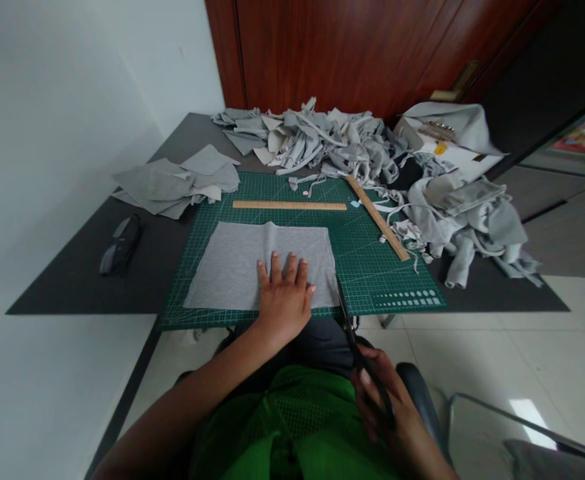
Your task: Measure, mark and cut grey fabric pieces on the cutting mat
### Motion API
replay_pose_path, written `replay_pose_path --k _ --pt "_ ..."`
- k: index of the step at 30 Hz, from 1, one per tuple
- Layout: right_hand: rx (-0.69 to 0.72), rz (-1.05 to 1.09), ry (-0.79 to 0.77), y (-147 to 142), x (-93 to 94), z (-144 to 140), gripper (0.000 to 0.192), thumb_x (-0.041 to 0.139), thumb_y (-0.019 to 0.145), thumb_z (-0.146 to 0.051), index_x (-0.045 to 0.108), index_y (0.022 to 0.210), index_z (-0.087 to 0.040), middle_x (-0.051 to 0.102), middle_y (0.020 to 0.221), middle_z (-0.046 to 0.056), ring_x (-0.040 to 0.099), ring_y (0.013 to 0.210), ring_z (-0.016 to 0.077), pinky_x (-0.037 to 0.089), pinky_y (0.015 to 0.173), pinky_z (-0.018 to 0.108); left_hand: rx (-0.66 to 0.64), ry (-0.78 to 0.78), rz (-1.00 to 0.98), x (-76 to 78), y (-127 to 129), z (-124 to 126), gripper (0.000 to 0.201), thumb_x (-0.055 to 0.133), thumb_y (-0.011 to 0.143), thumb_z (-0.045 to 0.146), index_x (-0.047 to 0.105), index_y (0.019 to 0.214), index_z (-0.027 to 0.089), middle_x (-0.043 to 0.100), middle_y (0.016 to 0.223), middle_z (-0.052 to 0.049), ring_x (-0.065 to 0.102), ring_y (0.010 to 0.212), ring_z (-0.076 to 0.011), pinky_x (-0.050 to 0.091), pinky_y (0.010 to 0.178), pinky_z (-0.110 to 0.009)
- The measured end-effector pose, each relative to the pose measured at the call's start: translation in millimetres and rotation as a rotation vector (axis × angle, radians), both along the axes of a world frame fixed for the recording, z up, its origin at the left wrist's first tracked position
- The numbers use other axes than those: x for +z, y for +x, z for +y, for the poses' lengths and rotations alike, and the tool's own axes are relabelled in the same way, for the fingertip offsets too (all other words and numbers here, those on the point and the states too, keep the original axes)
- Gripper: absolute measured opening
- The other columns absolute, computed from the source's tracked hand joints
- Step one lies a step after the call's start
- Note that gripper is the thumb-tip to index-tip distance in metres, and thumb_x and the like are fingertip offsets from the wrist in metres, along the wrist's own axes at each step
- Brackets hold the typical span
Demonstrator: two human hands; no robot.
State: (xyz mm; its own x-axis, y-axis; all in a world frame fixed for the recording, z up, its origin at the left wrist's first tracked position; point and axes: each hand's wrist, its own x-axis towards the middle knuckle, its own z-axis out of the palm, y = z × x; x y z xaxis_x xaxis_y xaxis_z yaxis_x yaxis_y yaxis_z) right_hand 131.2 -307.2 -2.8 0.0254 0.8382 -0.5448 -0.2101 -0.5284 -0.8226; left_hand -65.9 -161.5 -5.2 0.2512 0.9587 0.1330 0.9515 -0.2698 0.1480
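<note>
A roughly rectangular piece of grey fabric (232,267) lies on a green cutting mat (372,267). My left hand (285,297) rests flat on the fabric near its front edge, fingers spread. My right hand (380,387) grips the handles of black scissors (351,335). The blades point away from me and reach the fabric's right edge at the mat's front. Whether the blades have cloth between them I cannot tell.
Wooden rulers, one straight across (290,205) and one slanted (377,219), lie on the mat. Fabric scraps (332,140) are heaped behind, with cloth pieces (172,183) at left. Glasses (121,245) sit on the dark table; a white box (442,143) stands back right.
</note>
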Motion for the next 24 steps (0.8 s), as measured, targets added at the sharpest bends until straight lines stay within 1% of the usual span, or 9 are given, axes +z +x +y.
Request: replay_pose_path --k 5,9,13,15,17,18,19,21,24 --pt "0.012 0.019 0.025 1.5 -0.2 9.4 0.064 0.081 0.08 -0.067 0.057 0.124 -0.027 0.052 0.073 -0.008 0.04 0.045 0.0076 0.037 0.036 0.019 -0.018 -0.033 0.023 0.2 14.2 -12.4 0.061 0.036 0.109 0.049 0.045 0.162 0.018 0.037 0.171 -0.013 0.023 0.158 -0.0519 0.017 0.123 -0.079" --pt "-0.012 0.03 0.039 9.9 -7.6 5.7 0.063 0.081 0.082 -0.066 0.055 0.125 -0.027 0.053 0.07 -0.008 0.041 0.045 0.0082 0.037 0.036 0.018 -0.016 -0.056 0.025 10.9 24.6 -19.0 0.064 0.038 0.108 0.056 0.049 0.159 0.019 0.042 0.168 -0.015 0.028 0.155 -0.0529 0.024 0.12 -0.08" --pt "-0.019 0.053 0.054 21.6 -19.2 -1.6 0.063 0.082 0.082 -0.065 0.056 0.125 -0.027 0.056 0.072 -0.006 0.043 0.045 0.0081 0.036 0.037 0.019 0.017 -0.08 0.052 29.6 26.5 -7.4 0.059 0.037 0.109 0.055 0.062 0.147 0.018 0.054 0.158 -0.018 0.042 0.147 -0.0518 0.039 0.111 -0.076" --pt "-0.031 0.055 0.056 23.9 -22.8 -2.3 0.062 0.083 0.08 -0.065 0.057 0.123 -0.027 0.055 0.071 -0.006 0.043 0.045 0.0085 0.035 0.037 0.019 0.0 -0.053 0.075 33.1 24.3 4.7 0.057 0.039 0.109 0.054 0.067 0.14 0.016 0.057 0.154 -0.02 0.041 0.148 -0.0512 0.037 0.115 -0.073" --pt "-0.022 0.058 0.061 23.6 -23.4 -0.4 0.062 0.082 0.08 -0.066 0.059 0.121 -0.027 0.054 0.07 -0.006 0.043 0.045 0.0095 0.035 0.036 0.02 -0.131 0.032 0.068 28.9 20.0 18.6 0.053 0.041 0.109 0.051 0.061 0.148 0.022 0.048 0.164 -0.015 0.03 0.157 -0.0451 0.024 0.124 -0.07" --pt "-0.013 0.058 0.07 22.9 -22.5 1.4 0.061 0.081 0.081 -0.066 0.059 0.121 -0.026 0.053 0.07 -0.006 0.044 0.045 0.0098 0.035 0.037 0.021 -0.239 0.06 0.058 24.2 17.5 25.3 0.052 0.042 0.109 0.049 0.056 0.153 0.026 0.042 0.169 -0.009 0.025 0.161 -0.0404 0.019 0.129 -0.066" --pt "-0.006 0.059 0.084 22.2 -20.7 3.6 0.06 0.08 0.082 -0.066 0.059 0.122 -0.026 0.053 0.07 -0.006 0.043 0.045 0.0098 0.035 0.037 0.021 -0.316 0.068 0.047 18.6 15.0 31.2 0.053 0.042 0.11 0.048 0.052 0.157 0.025 0.039 0.171 -0.007 0.023 0.162 -0.0357 0.016 0.131 -0.06" --pt "0.006 0.052 0.105 21.4 -15.1 8.3 0.057 0.078 0.086 -0.064 0.059 0.123 -0.026 0.053 0.072 -0.006 0.042 0.046 0.0091 0.035 0.039 0.021 -0.323 0.048 0.023 7.1 10.9 40.0 0.057 0.04 0.11 0.051 0.049 0.159 0.023 0.041 0.17 -0.006 0.023 0.162 -0.0343 0.018 0.132 -0.056" --pt "0.035 0.026 0.094 22.4 -4.1 13.6 0.05 0.076 0.09 -0.06 0.058 0.123 -0.027 0.052 0.073 -0.006 0.039 0.048 0.0084 0.032 0.041 0.02 -0.319 0.028 0.003 -3.1 8.7 44.5 0.059 0.037 0.11 0.052 0.047 0.16 0.023 0.042 0.169 -0.003 0.026 0.161 -0.0357 0.019 0.132 -0.055"
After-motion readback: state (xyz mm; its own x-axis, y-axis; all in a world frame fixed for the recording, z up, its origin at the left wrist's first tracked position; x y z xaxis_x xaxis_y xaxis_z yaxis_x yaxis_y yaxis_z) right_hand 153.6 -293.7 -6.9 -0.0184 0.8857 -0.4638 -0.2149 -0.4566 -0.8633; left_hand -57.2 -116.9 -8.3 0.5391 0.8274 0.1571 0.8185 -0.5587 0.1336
